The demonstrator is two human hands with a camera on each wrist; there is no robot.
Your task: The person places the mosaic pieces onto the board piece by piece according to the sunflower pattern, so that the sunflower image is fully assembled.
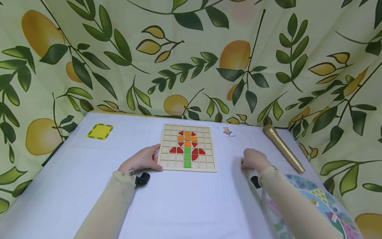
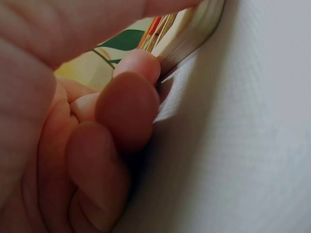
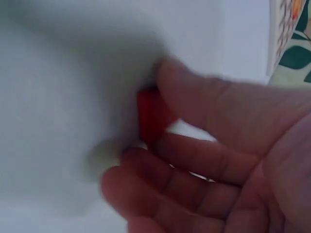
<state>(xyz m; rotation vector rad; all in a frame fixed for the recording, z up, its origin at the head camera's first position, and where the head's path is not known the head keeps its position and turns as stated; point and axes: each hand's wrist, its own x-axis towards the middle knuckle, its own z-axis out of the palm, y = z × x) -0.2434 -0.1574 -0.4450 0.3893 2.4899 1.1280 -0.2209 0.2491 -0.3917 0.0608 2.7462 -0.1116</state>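
A square wooden grid board lies on the table, with a flower pattern of coloured pieces set in its cells. Orange squares and red triangles make the bloom, green squares the stem, red rounded pieces the leaves. My left hand grips the board's lower left side, thumb at the near corner and fingertips along the left edge. To the right of the board, my right hand is low over the table. It pinches a small red block between thumb and fingers; part of the block is hidden.
A small picture card showing a similar flower lies right of the board. Far left is a yellow square with dark edge marks. A gold microphone-shaped stick and a clear round container with colourful contents are at the right.
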